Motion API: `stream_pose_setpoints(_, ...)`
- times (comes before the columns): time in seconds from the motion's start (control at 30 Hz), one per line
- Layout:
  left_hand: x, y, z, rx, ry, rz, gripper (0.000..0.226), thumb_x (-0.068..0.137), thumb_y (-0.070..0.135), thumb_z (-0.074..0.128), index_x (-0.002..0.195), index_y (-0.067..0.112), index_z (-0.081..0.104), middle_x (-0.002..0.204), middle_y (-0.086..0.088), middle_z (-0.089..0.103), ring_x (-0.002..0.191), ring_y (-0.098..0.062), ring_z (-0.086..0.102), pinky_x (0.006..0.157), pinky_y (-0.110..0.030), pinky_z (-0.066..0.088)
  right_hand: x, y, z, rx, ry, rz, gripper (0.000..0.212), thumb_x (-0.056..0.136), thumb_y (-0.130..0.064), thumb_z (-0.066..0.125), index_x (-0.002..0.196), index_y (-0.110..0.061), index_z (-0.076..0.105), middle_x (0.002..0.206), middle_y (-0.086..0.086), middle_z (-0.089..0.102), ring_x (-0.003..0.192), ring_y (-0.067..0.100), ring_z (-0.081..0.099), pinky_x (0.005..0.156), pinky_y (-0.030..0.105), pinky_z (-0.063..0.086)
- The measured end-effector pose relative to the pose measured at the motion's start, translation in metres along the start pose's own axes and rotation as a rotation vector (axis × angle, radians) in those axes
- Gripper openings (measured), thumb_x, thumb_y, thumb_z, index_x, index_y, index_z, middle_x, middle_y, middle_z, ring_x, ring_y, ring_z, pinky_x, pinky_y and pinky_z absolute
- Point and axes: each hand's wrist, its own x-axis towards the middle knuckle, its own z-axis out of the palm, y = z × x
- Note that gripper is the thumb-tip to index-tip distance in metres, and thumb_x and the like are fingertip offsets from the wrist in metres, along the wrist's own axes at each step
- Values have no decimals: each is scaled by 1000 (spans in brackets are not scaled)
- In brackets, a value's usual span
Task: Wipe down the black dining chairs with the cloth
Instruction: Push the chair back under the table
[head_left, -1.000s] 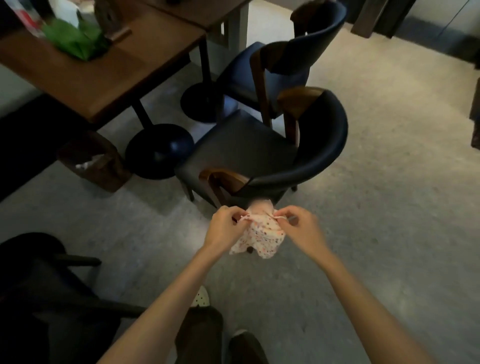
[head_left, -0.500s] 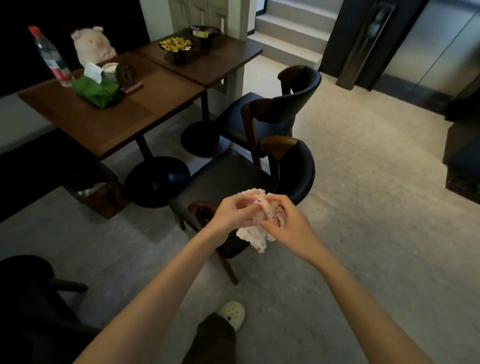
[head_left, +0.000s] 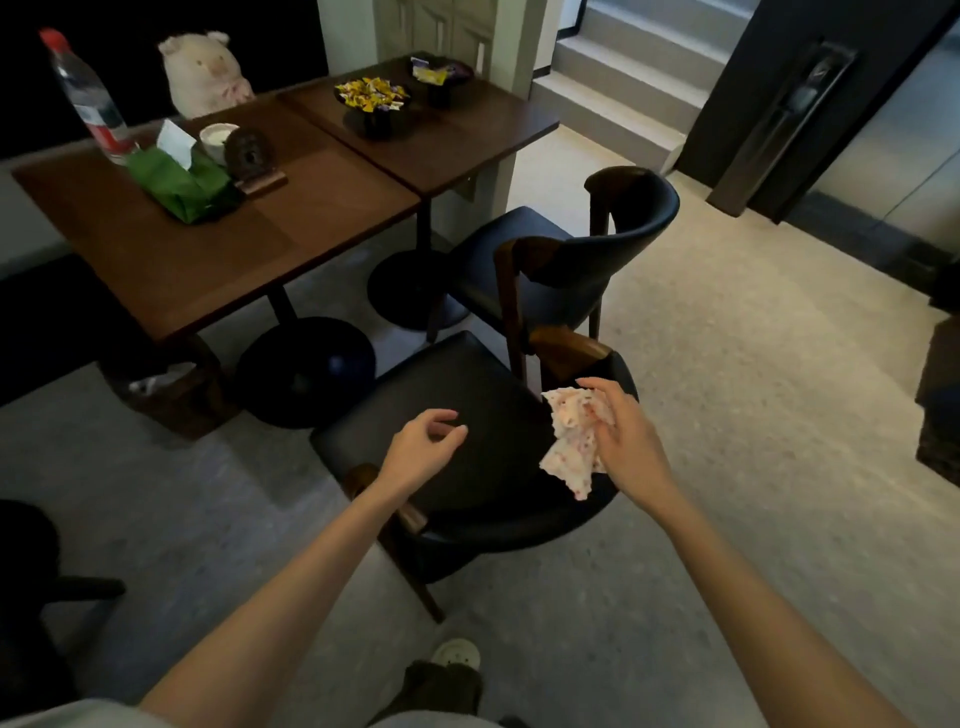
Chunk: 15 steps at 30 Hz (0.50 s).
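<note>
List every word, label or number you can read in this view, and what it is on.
None can be read.
Water bottle: the label shows red and white, print too blurred.
Candy wrappers in the bowl: print too small.
Green tissue pack: no print visible.
Cloth in the right hand: dots only.

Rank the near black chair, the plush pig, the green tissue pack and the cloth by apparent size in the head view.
1. near black chair
2. green tissue pack and plush pig: look alike, unranked
3. cloth: nearer the camera, so truly smaller than it looks

No lettering can be read anywhere; the bottle (head_left: 88, 101) label is too blurred
</note>
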Motion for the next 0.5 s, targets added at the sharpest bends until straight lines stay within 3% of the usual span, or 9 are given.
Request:
stream_pose_setpoints(0.13,30,-24,-3,0,156,-166,46,93,38,60,134,20,52,121,-2,62,109,-16,59,90,-32,50,54,17,-10,-167,-1,-22,42,101,-11,38,135,-34,50,135,2,46,121,21,47,96,34,44)
stream_pose_setpoints(0.23,42,-37,-3,-11,256,-243,49,93,37,59,137,19,49,130,-7,57,118,-20,54,97,-34,45,98,32,-1,-265,5,-45,36,98,-8,46,118,-34,62,134,4,47,121,26,46,98,41,46)
stream_pose_setpoints(0.33,49,-52,1,18,326,-337,56,93,40,59,142,20,42,141,-11,47,128,-26,47,102,-39,42,142,52,12,-401,-12,-73,21,97,-15,52,99,-27,70,125,4,51,116,26,48,92,33,44)
stream_pose_setpoints(0.5,46,-73,22,91,479,-557,65,92,45,58,148,23,32,149,-13,34,137,-34,31,110,-46,31,211,80,29,-579,-48,-102,20,96,-18,53,104,-20,71,122,10,51,111,28,47,91,35,43)
